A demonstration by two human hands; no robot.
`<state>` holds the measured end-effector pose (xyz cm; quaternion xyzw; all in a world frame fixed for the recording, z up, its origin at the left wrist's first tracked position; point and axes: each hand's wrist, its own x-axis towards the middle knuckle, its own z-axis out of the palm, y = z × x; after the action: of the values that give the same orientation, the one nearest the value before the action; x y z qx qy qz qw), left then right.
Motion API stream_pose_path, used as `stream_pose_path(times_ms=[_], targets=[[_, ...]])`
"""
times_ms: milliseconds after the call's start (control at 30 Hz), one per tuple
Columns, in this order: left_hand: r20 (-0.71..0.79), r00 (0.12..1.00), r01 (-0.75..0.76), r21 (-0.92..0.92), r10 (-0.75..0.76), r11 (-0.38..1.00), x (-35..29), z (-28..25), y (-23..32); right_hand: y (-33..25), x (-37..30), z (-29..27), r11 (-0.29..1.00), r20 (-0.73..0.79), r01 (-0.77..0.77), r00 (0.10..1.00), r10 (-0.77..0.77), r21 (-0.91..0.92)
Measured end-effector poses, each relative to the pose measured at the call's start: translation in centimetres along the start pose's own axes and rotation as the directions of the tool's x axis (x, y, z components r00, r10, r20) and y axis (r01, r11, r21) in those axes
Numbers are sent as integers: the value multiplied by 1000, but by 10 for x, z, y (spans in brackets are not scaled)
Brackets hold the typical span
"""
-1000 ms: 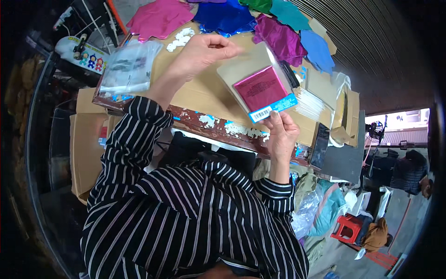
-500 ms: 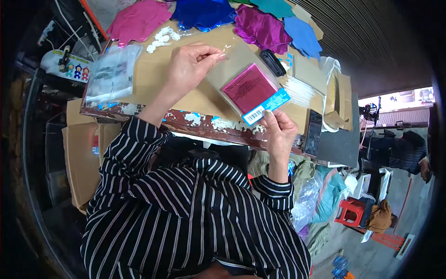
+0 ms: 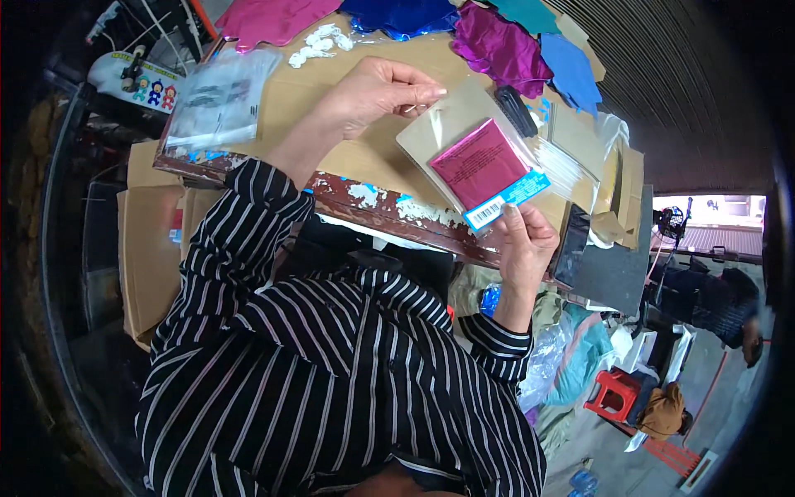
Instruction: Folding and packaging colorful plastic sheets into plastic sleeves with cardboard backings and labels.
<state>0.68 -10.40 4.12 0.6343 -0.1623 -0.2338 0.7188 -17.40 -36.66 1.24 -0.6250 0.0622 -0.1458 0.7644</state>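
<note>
Over the table I hold a flat clear plastic packet (image 3: 422,139) tilted between my hands. Inside it lies a folded shiny magenta foil piece (image 3: 479,166), with a blue label (image 3: 527,187) bearing a barcode along the lower edge. My left hand (image 3: 383,93) is closed in a pinch at the packet's upper end; the exact grip is partly hidden by the fingers. My right hand (image 3: 527,240) pinches the lower edge at the blue label, thumb on top. Just beyond the packet lies a black stapler-like object (image 3: 517,111).
Clear plastic bags (image 3: 219,103) are stacked at the table's left. White tangled strips (image 3: 319,45) and shiny foil pieces, such as a purple one (image 3: 501,51), lie along the far side. At right are a pile of white sheets (image 3: 567,168), a dark phone (image 3: 571,247) and an open cardboard box (image 3: 629,195).
The whole view has shifted, with the table and both hands appearing further right. My left hand is at the packet's upper end in both frames, and my right hand keeps its pinch on the label.
</note>
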Motion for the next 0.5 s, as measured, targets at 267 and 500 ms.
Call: stream_pose_path(times_ms=[267, 500], targets=[[-29, 998, 53, -97, -56, 994, -13, 4, -2, 1, 0, -5, 997, -1, -23, 1000, 23, 67], [-29, 999, 42, -80, -44, 996, -22, 7, -8, -3, -1, -1, 997, -6, -29, 1000, 29, 69]])
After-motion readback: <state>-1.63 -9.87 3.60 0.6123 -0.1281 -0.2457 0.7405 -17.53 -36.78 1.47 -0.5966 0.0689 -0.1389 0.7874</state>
